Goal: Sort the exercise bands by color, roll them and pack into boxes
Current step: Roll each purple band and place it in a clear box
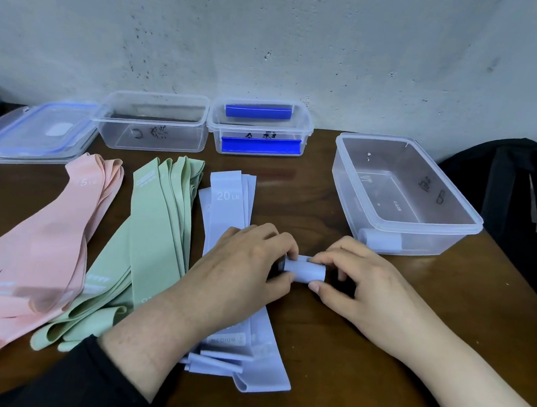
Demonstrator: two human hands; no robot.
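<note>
Head view: hands (300, 269) pinch rolled band (304, 269), axis left-right.

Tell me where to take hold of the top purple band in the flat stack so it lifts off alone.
Pinch the top purple band at its far end, near the "20 LB" print, coming from above. That end lies bare and sticks out past the bands beneath; the near part is hidden under the left hand, which with the right hand holds a rolled band.

Brown table (330, 350): three band piles (150, 242), three boxes (404, 193), lids (37, 133).
</note>
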